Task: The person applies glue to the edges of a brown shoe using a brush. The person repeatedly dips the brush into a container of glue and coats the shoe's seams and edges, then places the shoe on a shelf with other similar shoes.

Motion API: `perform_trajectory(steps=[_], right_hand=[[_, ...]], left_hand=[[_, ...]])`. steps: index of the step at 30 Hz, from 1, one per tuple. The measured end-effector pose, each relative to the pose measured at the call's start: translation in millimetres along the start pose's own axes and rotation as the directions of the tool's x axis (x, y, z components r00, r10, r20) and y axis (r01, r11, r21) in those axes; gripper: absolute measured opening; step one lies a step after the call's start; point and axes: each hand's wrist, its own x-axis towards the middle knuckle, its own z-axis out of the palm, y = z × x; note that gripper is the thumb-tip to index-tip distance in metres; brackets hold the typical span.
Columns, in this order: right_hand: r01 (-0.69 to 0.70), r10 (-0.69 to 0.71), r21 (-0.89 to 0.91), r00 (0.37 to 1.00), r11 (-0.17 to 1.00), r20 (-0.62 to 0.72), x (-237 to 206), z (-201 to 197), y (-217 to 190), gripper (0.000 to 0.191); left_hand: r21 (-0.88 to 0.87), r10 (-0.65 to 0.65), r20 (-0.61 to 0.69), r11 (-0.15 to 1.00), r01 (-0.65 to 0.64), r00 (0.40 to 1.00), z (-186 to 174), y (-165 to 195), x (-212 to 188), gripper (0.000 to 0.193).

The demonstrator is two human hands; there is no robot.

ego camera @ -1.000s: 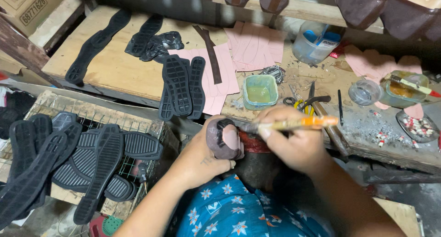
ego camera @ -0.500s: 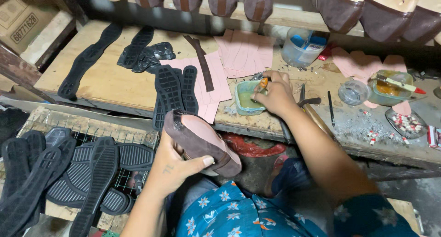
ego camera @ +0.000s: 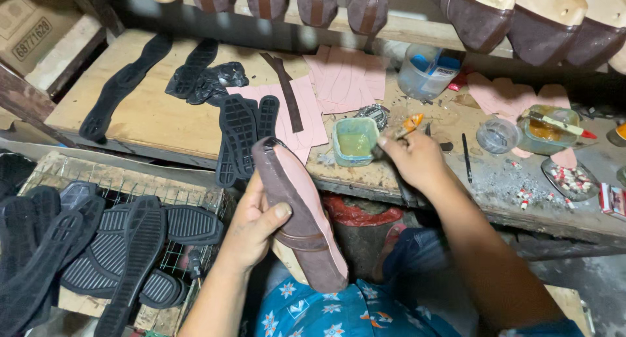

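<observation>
Left hand [ego camera: 251, 223] gripped the brown shoe upper on its last [ego camera: 297, 213], sole side up, thumb across its side, fingers beneath. Right hand [ego camera: 414, 157] pinched an orange-handled brush [ego camera: 405, 128], tip at the green glue pot [ego camera: 354, 141] on the workbench [ego camera: 150, 118].

Bare forearms and a blue flowered garment

Both arms of the person are bare from the wrist up to where the picture ends; no sleeve, watch, ring or glove is seen on the left hand [ego camera: 251, 223] or the right hand [ego camera: 414, 157]. Low in the view, between the arms, there is a blue garment [ego camera: 339, 311] with a print of small white and light-blue flowers. Beside the right arm a darker blue cloth [ego camera: 417, 259], like denim, is visible.
</observation>
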Motion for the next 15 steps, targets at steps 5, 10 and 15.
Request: perform_trajectory(steps=[5,10,15], right_hand=[[-0.072,-0.049,0.796,0.991,0.601,0.127,-18,-5,-20,0.022],[0.184,-0.234,0.9,0.967,0.395,-0.095,-54,-15,-54,0.022],[0.295,-0.293,0.897,0.935,0.33,-0.2,-68,-13,-79,0.021]], left_hand=[[0.009,-0.089,0.083,0.996,0.088,0.993,17,2,9,0.097],[0.056,-0.121,0.158,0.992,0.114,0.98,38,5,16,0.096],[0.037,-0.129,0.184,0.992,0.124,0.974,51,10,15,0.1]])
